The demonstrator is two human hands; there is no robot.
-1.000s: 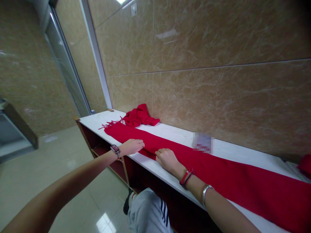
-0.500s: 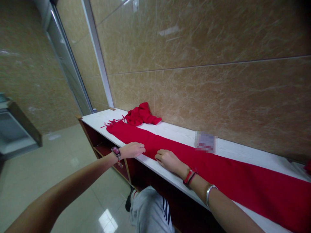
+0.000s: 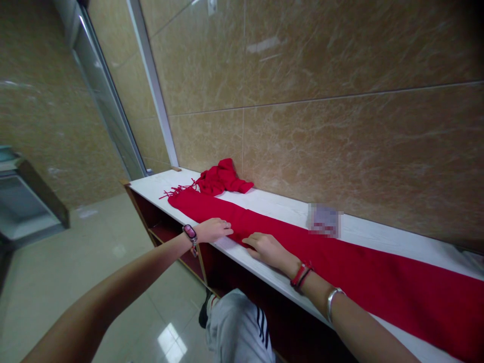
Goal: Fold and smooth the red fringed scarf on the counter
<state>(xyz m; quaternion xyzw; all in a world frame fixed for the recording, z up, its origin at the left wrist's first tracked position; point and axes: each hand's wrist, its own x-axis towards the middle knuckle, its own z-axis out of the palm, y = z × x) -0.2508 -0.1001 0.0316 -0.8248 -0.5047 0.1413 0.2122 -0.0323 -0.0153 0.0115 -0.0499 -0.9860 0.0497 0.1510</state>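
A long red scarf (image 3: 340,257) with a fringed left end lies lengthwise along a white shelf top (image 3: 280,205). Over the scarf's near edge rests my left hand (image 3: 212,230), its fingers stretched out to the right, with a ring and a wristwatch. Just to the right, my right hand (image 3: 269,249) touches the same edge. Its fingers point left, slightly bent, with the thumb apart. The fingertips of the two hands are a short distance from each other. No cloth shows gripped in either hand.
A crumpled red cloth (image 3: 223,177) lies at the back left against the tiled wall (image 3: 340,151). Behind the scarf is a small blurred-out item (image 3: 325,221). Below the top, the cabinet has open compartments (image 3: 166,227). My knee (image 3: 236,322) is close to its front.
The right hand's fingers have straightened a little along the scarf's edge. The left hand has shifted slightly to the right. The whole view has moved a little; the scarf lies as before.
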